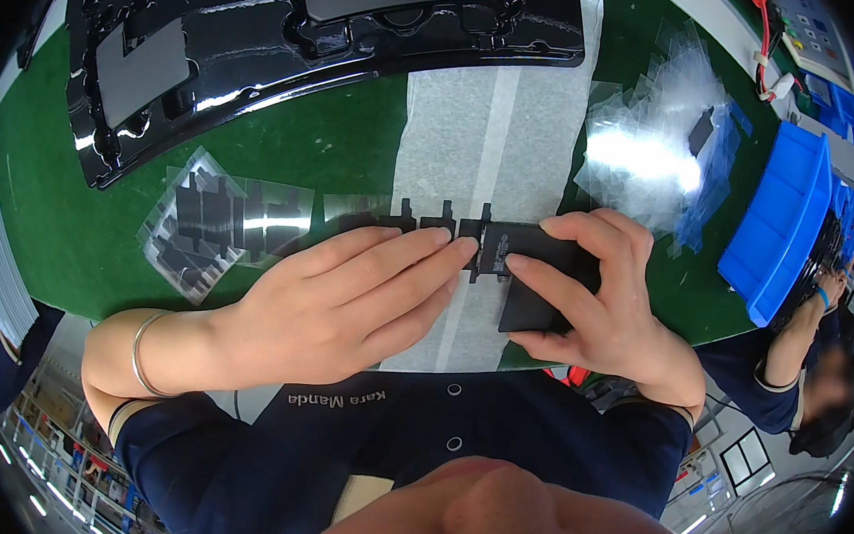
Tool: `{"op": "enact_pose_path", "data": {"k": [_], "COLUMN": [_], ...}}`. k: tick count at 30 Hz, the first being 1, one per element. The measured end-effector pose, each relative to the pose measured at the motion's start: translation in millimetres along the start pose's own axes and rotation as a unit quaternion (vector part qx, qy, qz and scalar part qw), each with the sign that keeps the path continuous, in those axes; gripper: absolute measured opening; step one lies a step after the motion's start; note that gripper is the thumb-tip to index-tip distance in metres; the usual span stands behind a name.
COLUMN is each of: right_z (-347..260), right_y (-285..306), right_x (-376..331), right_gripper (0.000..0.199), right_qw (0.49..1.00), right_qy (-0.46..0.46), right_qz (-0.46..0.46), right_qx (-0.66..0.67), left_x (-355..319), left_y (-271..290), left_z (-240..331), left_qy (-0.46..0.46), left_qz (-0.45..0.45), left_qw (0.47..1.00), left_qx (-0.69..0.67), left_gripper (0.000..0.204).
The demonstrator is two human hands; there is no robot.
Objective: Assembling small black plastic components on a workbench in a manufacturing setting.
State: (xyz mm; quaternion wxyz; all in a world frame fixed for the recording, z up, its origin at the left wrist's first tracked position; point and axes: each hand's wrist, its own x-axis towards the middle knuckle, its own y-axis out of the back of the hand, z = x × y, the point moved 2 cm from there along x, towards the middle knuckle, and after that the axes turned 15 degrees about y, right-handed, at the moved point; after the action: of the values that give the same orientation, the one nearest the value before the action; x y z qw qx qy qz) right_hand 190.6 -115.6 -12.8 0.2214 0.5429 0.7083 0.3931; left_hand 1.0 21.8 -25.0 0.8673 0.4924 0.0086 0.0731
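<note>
A flat black rectangular piece (529, 307) with small pale print on its left end lies on the white paper strip (438, 127). My right hand (612, 312) grips it from the right, fingers over its far edge and thumb at the near edge. Just left of it lies a clear film strip bearing black tabbed pieces (446, 213). My left hand (328, 309) rests flat across this strip, fingers stretched out and fingertips by the black piece's left end; they hide part of the strip. More black tabbed pieces on clear film sheets (212, 215) lie beyond my left wrist.
A large glossy black moulded panel (252, 63) spans the far left of the green table (348, 125). At the right are a loose pile of clear films (648, 134) and a blue bin (777, 219). Another person's arm (798, 336) shows at far right.
</note>
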Motion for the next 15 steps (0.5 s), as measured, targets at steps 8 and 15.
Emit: {"op": "enact_pose_path", "data": {"k": [8, 15], "right_z": [0.1, 0.5], "right_y": [-0.6, -1.5], "right_x": [-0.7, -1.0], "right_gripper": [0.068, 0.068], "right_qw": [1.0, 1.0], "right_qy": [0.001, 0.003], "right_qz": [-0.001, 0.002], "right_qx": [-0.004, -0.009], "left_x": [0.0, 0.0], "left_y": [-0.9, -1.0], "left_z": [-0.4, -1.2], "left_qy": [-0.002, -0.002], "left_qz": [0.001, 0.002], "left_qw": [1.0, 1.0], "left_qx": [-0.003, -0.008], "left_gripper": [0.028, 0.028]}}
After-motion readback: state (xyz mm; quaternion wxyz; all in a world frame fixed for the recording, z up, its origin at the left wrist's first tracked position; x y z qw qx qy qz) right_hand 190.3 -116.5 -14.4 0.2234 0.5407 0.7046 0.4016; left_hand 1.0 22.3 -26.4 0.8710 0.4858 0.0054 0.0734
